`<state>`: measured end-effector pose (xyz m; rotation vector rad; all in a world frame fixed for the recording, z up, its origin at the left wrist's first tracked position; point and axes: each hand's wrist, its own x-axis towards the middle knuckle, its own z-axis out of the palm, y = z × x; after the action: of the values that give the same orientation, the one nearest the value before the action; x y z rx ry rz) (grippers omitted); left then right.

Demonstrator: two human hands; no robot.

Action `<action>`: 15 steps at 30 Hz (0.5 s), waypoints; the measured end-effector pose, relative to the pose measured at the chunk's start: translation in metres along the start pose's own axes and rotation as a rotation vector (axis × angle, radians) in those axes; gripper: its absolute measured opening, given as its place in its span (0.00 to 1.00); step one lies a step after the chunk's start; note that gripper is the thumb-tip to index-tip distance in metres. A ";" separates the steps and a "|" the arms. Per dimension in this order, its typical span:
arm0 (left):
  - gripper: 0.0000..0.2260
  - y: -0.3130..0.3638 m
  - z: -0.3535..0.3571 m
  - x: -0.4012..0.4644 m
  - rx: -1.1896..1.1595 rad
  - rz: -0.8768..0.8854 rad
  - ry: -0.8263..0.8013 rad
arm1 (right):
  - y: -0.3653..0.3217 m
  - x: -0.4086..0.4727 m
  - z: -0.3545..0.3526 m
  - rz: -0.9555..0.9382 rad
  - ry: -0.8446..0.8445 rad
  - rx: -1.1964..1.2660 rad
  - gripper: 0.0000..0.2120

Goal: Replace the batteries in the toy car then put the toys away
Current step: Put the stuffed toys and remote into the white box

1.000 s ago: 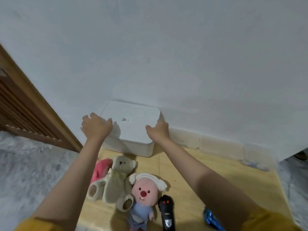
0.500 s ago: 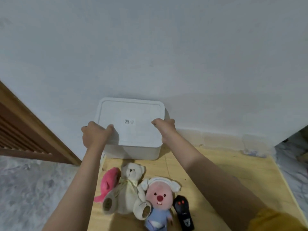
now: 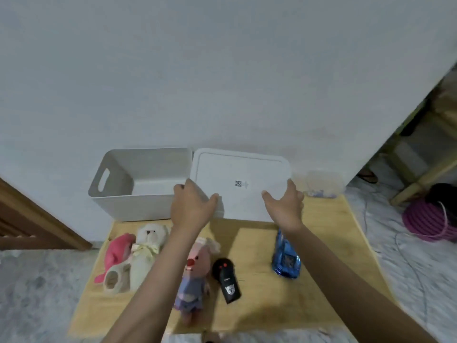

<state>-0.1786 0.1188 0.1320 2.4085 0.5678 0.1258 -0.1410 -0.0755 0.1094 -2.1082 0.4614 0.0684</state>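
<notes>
My left hand (image 3: 191, 206) and my right hand (image 3: 284, 206) grip the two near corners of a white lid (image 3: 241, 169), held tilted to the right of the white storage box (image 3: 138, 204), which stands uncovered against the wall. On the wooden mat (image 3: 329, 243) lie a blue toy car (image 3: 285, 258), a black remote control (image 3: 226, 279), a pink-faced plush (image 3: 195, 271), a cream teddy bear (image 3: 143, 253) and a pink plush (image 3: 117, 253). My arms cross above the plush and the car's rear.
A white wall stands straight ahead. A wooden door frame (image 3: 37, 219) is at the left. A clear plastic container (image 3: 324, 183) sits by the wall at the mat's far right corner. A purple coil (image 3: 427, 219) and a wooden frame (image 3: 420, 169) are at the right, on grey marbled floor.
Both hands lifted the lid off the box and carried it to the right, so the box's inside now shows. The camera view shifted, bringing the blue car into sight.
</notes>
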 end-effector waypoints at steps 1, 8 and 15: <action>0.29 0.013 0.019 -0.017 -0.002 0.032 -0.050 | 0.020 -0.001 -0.020 0.013 0.029 -0.044 0.39; 0.31 0.079 0.145 -0.140 0.001 0.190 -0.309 | 0.165 -0.018 -0.152 0.130 0.089 -0.351 0.48; 0.24 0.090 0.230 -0.228 0.028 0.238 -0.345 | 0.268 -0.030 -0.215 0.201 -0.007 -0.458 0.48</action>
<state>-0.2985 -0.1743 0.0201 2.4425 0.1254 -0.1950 -0.2908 -0.3728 0.0205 -2.4983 0.7048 0.3237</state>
